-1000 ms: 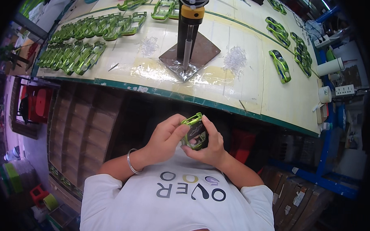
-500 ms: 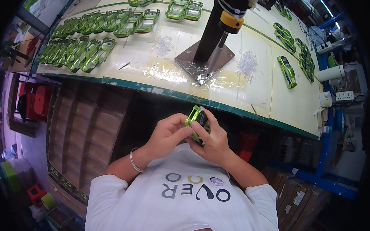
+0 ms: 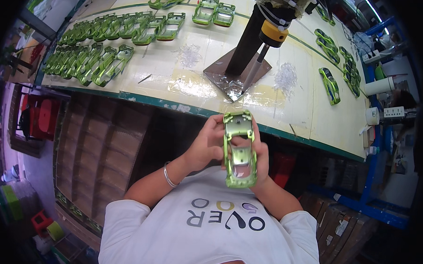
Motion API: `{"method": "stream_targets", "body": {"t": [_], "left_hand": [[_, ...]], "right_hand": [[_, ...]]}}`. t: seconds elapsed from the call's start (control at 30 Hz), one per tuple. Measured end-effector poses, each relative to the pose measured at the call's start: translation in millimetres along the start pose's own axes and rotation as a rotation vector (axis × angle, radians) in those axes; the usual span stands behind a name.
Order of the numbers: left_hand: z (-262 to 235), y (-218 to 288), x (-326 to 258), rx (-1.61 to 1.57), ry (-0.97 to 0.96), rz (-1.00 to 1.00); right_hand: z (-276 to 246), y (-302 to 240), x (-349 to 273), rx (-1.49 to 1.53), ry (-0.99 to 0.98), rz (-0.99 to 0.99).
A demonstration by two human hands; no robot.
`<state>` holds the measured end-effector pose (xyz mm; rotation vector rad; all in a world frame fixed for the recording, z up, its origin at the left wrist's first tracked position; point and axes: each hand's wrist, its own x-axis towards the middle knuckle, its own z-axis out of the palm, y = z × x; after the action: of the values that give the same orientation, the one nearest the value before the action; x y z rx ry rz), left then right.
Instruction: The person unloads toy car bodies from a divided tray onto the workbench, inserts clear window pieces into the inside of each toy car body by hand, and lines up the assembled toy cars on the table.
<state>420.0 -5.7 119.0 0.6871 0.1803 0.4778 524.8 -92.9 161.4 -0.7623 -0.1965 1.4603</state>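
Between my hands, in front of the table's near edge, is a bright green toy car body shell [image 3: 241,154], a hollow shell with window openings, its inner side facing up. My right hand [image 3: 262,158] wraps round its right side, with most fingers hidden beneath it. At the left side, my left hand [image 3: 208,143] grips it near its far end, its fingers partly hidden behind the shell. Similar green car shells [image 3: 112,65] lie in tight rows at the table's left, and a pair of car shells [image 3: 206,10] lies at the back.
A press-like stand [image 3: 248,38] with a yellow collar rises from a dark base plate on the cream table [image 3: 194,82]. Heaps of clear plastic bits [image 3: 285,78] lie on both sides of it. More car shells [image 3: 329,86] are at the right. A divided brown crate [image 3: 96,151] sits below left.
The car shell has been turned from its side so that its inner side faces up, and it is a little farther right. Both hands have shifted their hold and moved slightly right.
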Motion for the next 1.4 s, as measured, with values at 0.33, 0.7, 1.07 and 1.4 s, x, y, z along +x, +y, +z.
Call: {"method": "stream_targets", "body": {"t": [0.33, 0.7, 1.07, 1.4], "left_hand": [[14, 19, 33, 0.184, 0.052, 0.023], [25, 24, 42, 0.204, 0.075, 0.028], [29, 27, 42, 0.250, 0.046, 0.008], [32, 34, 39, 0.180, 0.022, -0.078]], "right_hand": [[12, -16, 29, 0.224, -0.017, -0.063], [20, -28, 28, 0.323, 0.066, -0.068], [12, -25, 22, 0.349, -0.045, -0.095], [8, -25, 19, 0.083, 0.032, -0.126]]}}
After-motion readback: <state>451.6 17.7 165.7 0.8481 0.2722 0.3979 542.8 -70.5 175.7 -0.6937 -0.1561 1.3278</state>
